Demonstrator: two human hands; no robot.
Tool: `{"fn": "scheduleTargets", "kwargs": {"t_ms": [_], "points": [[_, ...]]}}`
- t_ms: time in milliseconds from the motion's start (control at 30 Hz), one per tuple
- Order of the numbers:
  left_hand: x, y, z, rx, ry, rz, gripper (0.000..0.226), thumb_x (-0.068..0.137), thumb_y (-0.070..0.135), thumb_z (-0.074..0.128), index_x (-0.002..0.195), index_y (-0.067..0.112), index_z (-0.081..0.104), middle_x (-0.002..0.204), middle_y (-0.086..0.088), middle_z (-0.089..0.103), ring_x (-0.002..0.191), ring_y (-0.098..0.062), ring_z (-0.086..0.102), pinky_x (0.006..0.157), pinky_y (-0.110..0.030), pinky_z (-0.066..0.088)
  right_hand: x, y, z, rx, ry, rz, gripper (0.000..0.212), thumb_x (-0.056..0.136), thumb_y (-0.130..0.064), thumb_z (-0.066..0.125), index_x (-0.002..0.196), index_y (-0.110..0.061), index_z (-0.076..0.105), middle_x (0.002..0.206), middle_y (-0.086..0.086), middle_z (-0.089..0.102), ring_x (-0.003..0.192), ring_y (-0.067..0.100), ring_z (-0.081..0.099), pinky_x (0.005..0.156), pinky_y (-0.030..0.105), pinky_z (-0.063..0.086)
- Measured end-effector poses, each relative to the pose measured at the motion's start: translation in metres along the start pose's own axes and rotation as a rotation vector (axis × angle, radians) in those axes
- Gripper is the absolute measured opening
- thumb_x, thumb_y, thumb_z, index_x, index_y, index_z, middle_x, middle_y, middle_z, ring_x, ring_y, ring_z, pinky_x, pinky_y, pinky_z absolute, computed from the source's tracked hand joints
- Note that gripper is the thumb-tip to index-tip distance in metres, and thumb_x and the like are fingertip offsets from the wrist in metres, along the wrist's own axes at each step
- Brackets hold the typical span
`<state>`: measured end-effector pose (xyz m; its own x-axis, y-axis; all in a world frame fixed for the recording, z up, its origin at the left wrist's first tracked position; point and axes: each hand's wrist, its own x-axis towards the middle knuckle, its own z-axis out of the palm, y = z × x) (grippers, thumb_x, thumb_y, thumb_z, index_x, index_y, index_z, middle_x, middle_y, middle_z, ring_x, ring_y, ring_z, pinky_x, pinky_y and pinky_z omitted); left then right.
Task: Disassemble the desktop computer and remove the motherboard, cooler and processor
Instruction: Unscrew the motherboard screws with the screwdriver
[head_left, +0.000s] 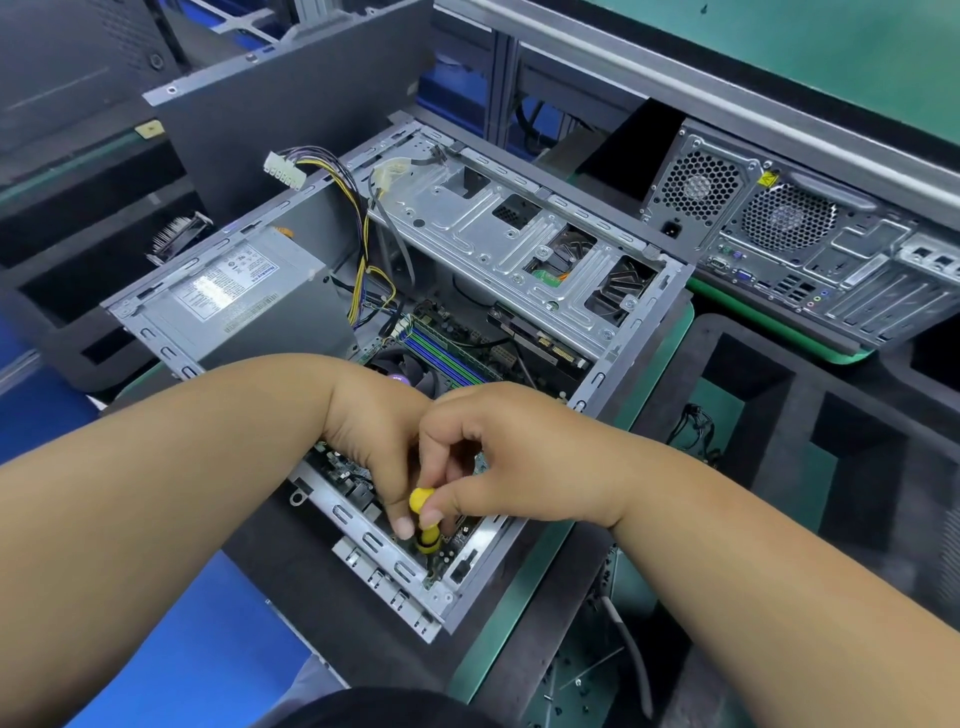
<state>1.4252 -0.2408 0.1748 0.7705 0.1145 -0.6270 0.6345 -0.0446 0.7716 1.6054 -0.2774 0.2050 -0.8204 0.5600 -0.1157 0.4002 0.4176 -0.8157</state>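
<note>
An open desktop case (631, 358) lies on its side in front of me. Its motherboard (447, 348) shows RAM slots and part of the cooler fan (400, 366), mostly hidden behind my hands. A yellow screwdriver (426, 519) stands upright on the board's near corner. My right hand (498, 467) pinches its handle top with thumb and fingers. My left hand (379, 441) reaches down beside it, fingertips touching the handle's lower part.
The power supply (234, 296) sits in the case's left end with loose yellow and black cables (363, 249). A drive cage (519, 244) spans the far side. A second computer (805, 249) lies at the right. Black foam trays (810, 415) sit right, loose screws (576, 686) below.
</note>
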Motion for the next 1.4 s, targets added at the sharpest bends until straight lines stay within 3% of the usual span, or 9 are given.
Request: {"fn": "scheduleTargets", "kwargs": {"t_ms": [167, 267, 467, 633, 800, 967, 1133, 1333, 1400], "points": [[-0.0027, 0.0010, -0.0008, 0.001, -0.026, 0.024, 0.037, 0.081, 0.004, 0.075, 0.109, 0.028, 0.069, 0.097, 0.021, 0.071, 0.099, 0.007, 0.062, 0.088, -0.007, 0.041, 0.0000, 0.0002, -0.0021, -0.003, -0.030, -0.018, 0.012, 0.080, -0.005, 0.077, 0.091, -0.007, 0.073, 0.083, -0.003, 0.065, 0.075, 0.009, 0.062, 0.080, 0.030, 0.050], [-0.0038, 0.0037, -0.0002, 0.041, -0.028, -0.002, 0.037, 0.082, 0.006, 0.075, 0.110, 0.028, 0.068, 0.096, 0.025, 0.070, 0.098, 0.009, 0.061, 0.089, -0.006, 0.039, -0.0003, -0.0012, -0.0026, 0.008, -0.064, -0.034, 0.017, 0.084, 0.002, 0.070, 0.098, -0.006, 0.073, 0.090, -0.004, 0.063, 0.075, 0.015, 0.066, 0.082, 0.032, 0.051], [0.0017, 0.0040, 0.0005, 0.029, 0.036, 0.006, 0.036, 0.077, 0.008, 0.080, 0.084, 0.042, 0.071, 0.080, 0.025, 0.070, 0.080, 0.013, 0.061, 0.075, -0.001, 0.041, -0.0012, -0.0007, -0.0035, 0.056, -0.055, -0.051, 0.018, 0.079, 0.001, 0.074, 0.095, -0.007, 0.074, 0.096, 0.006, 0.059, 0.079, 0.018, 0.060, 0.079, 0.035, 0.053], [0.0005, 0.0049, 0.0019, 0.011, 0.028, -0.033, 0.027, 0.075, 0.002, 0.080, 0.098, 0.015, 0.076, 0.086, 0.015, 0.073, 0.087, 0.002, 0.065, 0.080, -0.009, 0.046, 0.0001, -0.0019, 0.0016, -0.059, 0.021, -0.021, 0.024, 0.073, -0.019, 0.086, 0.075, -0.008, 0.065, 0.078, 0.005, 0.062, 0.074, 0.011, 0.054, 0.071, 0.040, 0.049], [0.0005, 0.0035, 0.0020, -0.015, 0.033, -0.012, 0.028, 0.076, 0.001, 0.078, 0.075, 0.028, 0.070, 0.070, 0.020, 0.068, 0.072, 0.007, 0.060, 0.073, -0.006, 0.044, -0.0012, -0.0022, 0.0044, -0.070, 0.048, -0.012, 0.018, 0.075, -0.011, 0.080, 0.083, -0.013, 0.065, 0.076, -0.003, 0.062, 0.071, 0.013, 0.058, 0.069, 0.038, 0.051], [-0.0022, 0.0043, 0.0033, -0.004, 0.041, -0.024, 0.026, 0.077, 0.002, 0.079, 0.083, 0.026, 0.071, 0.079, 0.016, 0.070, 0.081, 0.002, 0.063, 0.079, -0.011, 0.045, -0.0024, -0.0018, 0.0005, 0.003, 0.018, -0.010, 0.015, 0.075, -0.004, 0.079, 0.086, -0.012, 0.072, 0.077, -0.009, 0.060, 0.073, 0.012, 0.061, 0.073, 0.037, 0.053], [-0.0005, 0.0013, 0.0017, 0.032, 0.112, -0.064, 0.021, 0.076, 0.011, 0.081, 0.080, 0.028, 0.068, 0.076, 0.019, 0.066, 0.076, 0.005, 0.060, 0.074, -0.007, 0.043, -0.0027, -0.0015, 0.0007, -0.009, 0.002, -0.033, 0.028, 0.071, 0.006, 0.068, 0.092, -0.010, 0.076, 0.087, 0.002, 0.066, 0.082, 0.016, 0.061, 0.077, 0.039, 0.052], [0.0028, 0.0037, 0.0039, 0.043, 0.122, -0.093, 0.017, 0.074, 0.010, 0.083, 0.087, 0.014, 0.073, 0.078, 0.014, 0.067, 0.074, 0.003, 0.059, 0.073, -0.008, 0.044, -0.0027, -0.0008, 0.0030, -0.017, 0.042, -0.029, 0.020, 0.071, -0.004, 0.079, 0.088, -0.012, 0.073, 0.084, 0.000, 0.063, 0.081, 0.010, 0.056, 0.074, 0.033, 0.051], [0.0029, 0.0051, 0.0052, 0.036, 0.100, -0.097, 0.016, 0.074, 0.010, 0.082, 0.080, 0.022, 0.073, 0.073, 0.018, 0.067, 0.072, 0.005, 0.059, 0.072, -0.007, 0.044, -0.0022, -0.0018, 0.0039, -0.040, 0.062, 0.001, 0.021, 0.070, -0.015, 0.086, 0.084, -0.013, 0.070, 0.083, -0.001, 0.062, 0.078, 0.009, 0.055, 0.073, 0.034, 0.050]]}}
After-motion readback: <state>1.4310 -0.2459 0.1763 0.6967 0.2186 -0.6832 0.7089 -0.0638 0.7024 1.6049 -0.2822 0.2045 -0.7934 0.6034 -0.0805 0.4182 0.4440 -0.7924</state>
